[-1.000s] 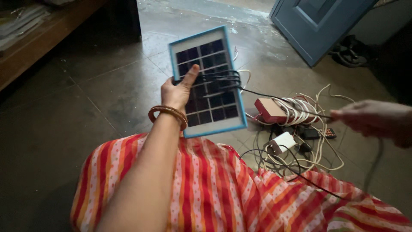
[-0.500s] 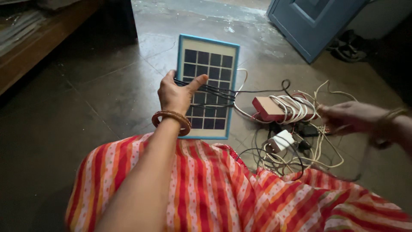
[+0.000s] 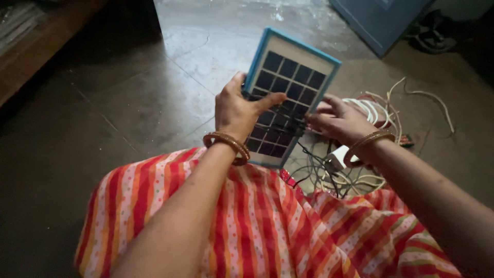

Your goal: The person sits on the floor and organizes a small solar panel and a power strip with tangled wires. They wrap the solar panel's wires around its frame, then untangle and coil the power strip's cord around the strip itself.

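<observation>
My left hand (image 3: 239, 110) grips a small blue-framed solar panel (image 3: 290, 77) by its left edge, thumb pressed across the dark cells. A thin black cable (image 3: 278, 122) is wound several times around the panel's middle. At the panel's right edge, my right hand (image 3: 337, 121) has its fingers on that black cable. The panel is tilted, held above my lap, which is covered in red and orange striped cloth (image 3: 267, 221). Both wrists wear bangles.
On the floor to the right lies a tangle of white and black cords (image 3: 360, 177) with a white plug adapter (image 3: 337, 157). A blue door (image 3: 378, 20) stands at the back right, sandals (image 3: 432, 31) beside it. A wooden shelf (image 3: 31, 46) runs along the left.
My right hand has come in from the far right to the panel's edge, bringing the cable with it. The panel has tilted and shifted to the right.
</observation>
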